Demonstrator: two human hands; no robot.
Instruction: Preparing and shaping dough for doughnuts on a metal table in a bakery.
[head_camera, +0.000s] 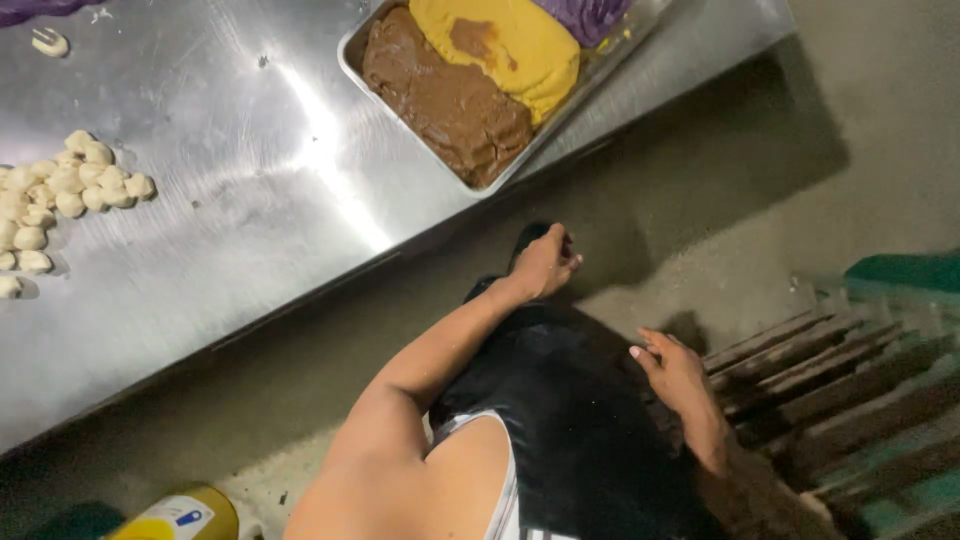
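Hands are hanging low beside the person's body, away from the steel counter. The left hand is reaching down past the counter's front edge, fingers curled loosely and bunched toward the floor, with nothing visibly held; whether it is pinching something tiny cannot be told. The right hand is resting with fingers partly spread, released, just against the slats of a wooden pallet lying on the floor at the person's right. Between the two hands, black shorts are covering the person's legs, and a white vest edge is showing at the bottom.

Up on the counter, a metal tray is sitting near the front edge, well apart from both hands. It is holding three soft masses side by side: a brown dough nearest the left hand, a yellow dough touching it, and a purple dough beyond. Small pale dough balls are clustering at the counter's far left, with one stray piece lying apart near the top corner. A yellow container is standing on the floor at the bottom left.
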